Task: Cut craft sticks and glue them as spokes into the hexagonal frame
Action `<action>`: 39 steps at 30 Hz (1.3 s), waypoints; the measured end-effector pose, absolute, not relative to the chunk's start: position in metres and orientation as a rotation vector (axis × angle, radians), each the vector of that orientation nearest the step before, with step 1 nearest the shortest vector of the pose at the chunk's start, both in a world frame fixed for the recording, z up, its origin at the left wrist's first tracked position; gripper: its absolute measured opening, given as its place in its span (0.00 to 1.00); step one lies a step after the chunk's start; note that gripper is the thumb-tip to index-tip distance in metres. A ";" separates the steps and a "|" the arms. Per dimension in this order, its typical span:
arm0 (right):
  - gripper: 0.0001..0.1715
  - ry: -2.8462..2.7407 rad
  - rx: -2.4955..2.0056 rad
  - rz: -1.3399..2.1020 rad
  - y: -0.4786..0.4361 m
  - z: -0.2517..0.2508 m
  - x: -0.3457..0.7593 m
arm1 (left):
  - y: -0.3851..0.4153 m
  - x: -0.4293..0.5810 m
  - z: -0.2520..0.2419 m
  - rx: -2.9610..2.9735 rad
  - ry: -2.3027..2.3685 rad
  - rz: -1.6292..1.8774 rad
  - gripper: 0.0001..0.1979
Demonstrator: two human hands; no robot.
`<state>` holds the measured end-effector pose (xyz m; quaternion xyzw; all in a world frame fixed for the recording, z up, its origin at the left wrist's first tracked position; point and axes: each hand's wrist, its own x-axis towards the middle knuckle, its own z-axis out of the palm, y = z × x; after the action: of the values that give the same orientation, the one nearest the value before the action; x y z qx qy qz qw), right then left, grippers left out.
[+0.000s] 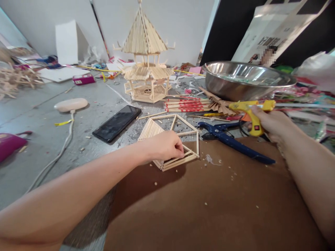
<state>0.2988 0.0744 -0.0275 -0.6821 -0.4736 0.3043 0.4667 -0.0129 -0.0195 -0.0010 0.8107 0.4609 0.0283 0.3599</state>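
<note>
In the head view, the brown board (209,209) is leaving open room up front, and the stick frame (180,162) is straddling its far edge. The left hand (167,144) is pinching a thin stick (187,153) there, fingers nearly together; the right hand (273,122) is gripping the yellow glue gun (255,122)! Behind, the steel basin (225,87) is holding something clear, greenish, indistinct.

yellow glue gun (255,122), dark blue pliers (232,142), pale tan stick frame (151,130), brown cardboard (209,209)
</note>
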 end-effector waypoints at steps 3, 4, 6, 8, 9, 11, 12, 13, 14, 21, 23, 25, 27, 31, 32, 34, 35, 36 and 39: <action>0.16 -1.174 -1.668 0.741 0.074 -0.028 0.299 | -0.019 -0.013 -0.002 2.098 1.166 0.069 0.11; 0.16 -1.178 -1.668 0.740 0.074 -0.029 0.299 | -0.019 -0.013 -0.002 2.099 1.159 0.070 0.11; 0.17 -1.186 -1.672 0.738 0.074 -0.029 0.300 | -0.019 -0.013 -0.002 2.102 1.149 0.073 0.11; 0.18 -1.187 -1.679 0.731 0.075 -0.030 0.301 | -0.019 -0.012 -0.001 2.106 1.146 0.069 0.10; 0.18 -1.185 -1.683 0.728 0.075 -0.030 0.301 | -0.020 -0.012 -0.001 2.107 1.147 0.067 0.10; 0.19 -1.182 -1.689 0.728 0.075 -0.030 0.301 | -0.020 -0.012 -0.001 2.104 1.149 0.062 0.10; 0.19 -1.180 -1.692 0.728 0.075 -0.029 0.301 | -0.020 -0.011 -0.001 2.103 1.148 0.060 0.10; 0.19 -1.177 -1.695 0.728 0.075 -0.029 0.301 | -0.020 -0.011 -0.001 2.104 1.147 0.059 0.10; 0.19 -1.174 -1.698 0.726 0.075 -0.028 0.300 | -0.020 -0.011 -0.001 2.104 1.146 0.058 0.10; 0.18 -1.183 -1.693 0.715 0.074 -0.029 0.300 | -0.021 -0.011 -0.001 2.091 1.159 0.055 0.10; 0.18 -1.190 -1.684 0.720 0.074 -0.029 0.300 | -0.021 -0.011 0.000 2.094 1.166 0.053 0.10; 0.18 -1.192 -1.681 0.728 0.075 -0.030 0.301 | -0.022 -0.010 0.000 2.101 1.175 0.051 0.10; 0.18 -1.190 -1.684 0.736 0.075 -0.030 0.301 | -0.022 -0.010 0.001 2.110 1.190 0.048 0.10; 0.17 -1.180 -1.697 0.740 0.075 -0.029 0.301 | -0.024 -0.009 0.001 2.110 1.214 0.031 0.11; 0.17 -1.176 -1.700 0.737 0.075 -0.029 0.301 | -0.024 -0.009 0.002 2.106 1.217 0.027 0.11; 0.17 -1.170 -1.704 0.730 0.075 -0.029 0.300 | -0.024 -0.009 0.002 2.097 1.221 0.020 0.11; 0.17 -1.169 -1.705 0.728 0.075 -0.029 0.300 | -0.024 -0.009 0.002 2.095 1.219 0.021 0.11; 0.17 -1.170 -1.705 0.728 0.074 -0.029 0.300 | -0.024 -0.009 0.001 2.095 1.214 0.025 0.11; 0.17 -1.181 -1.701 0.731 0.074 -0.029 0.299 | -0.023 -0.009 0.000 2.106 1.181 0.045 0.11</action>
<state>0.2995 0.0736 -0.0287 -0.6895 -0.4788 0.2965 0.4554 -0.0095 -0.0234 0.0000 0.8151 0.4570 0.0173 0.3557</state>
